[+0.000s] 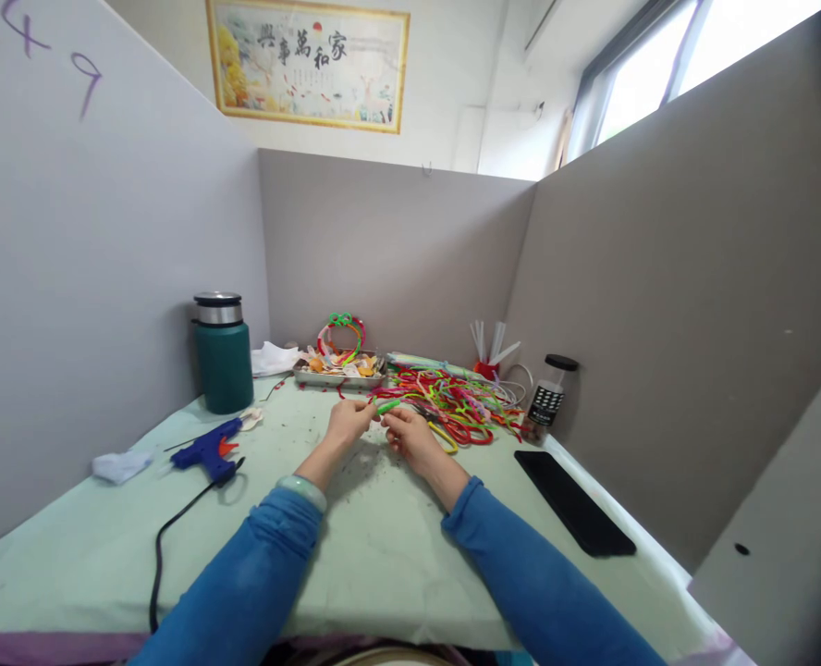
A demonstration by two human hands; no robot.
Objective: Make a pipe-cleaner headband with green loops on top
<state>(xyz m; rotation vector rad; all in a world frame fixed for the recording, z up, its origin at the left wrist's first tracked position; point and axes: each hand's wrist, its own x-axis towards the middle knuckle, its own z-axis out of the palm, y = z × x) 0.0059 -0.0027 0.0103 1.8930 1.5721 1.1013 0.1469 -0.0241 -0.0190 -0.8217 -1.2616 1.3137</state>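
Note:
My left hand (pixel 348 423) and my right hand (pixel 410 435) meet over the middle of the pale green table (pixel 383 555). Both are closed in a pinch on a short green pipe cleaner (pixel 387 405) held between them. A jade bangle (pixel 302 490) sits on my left wrist, and blue sleeves cover both forearms. Just behind my right hand lies a pile of red, green and yellow pipe cleaners (pixel 456 404).
A blue glue gun (pixel 209 451) with a black cord lies at the left, near a green flask (pixel 223 352) and a white cloth (pixel 120 465). A metal tray (pixel 341 370) of craft pieces stands at the back. A black phone (pixel 574 501) and a dark-lidded jar (pixel 545 398) are at the right. Grey partitions enclose the table.

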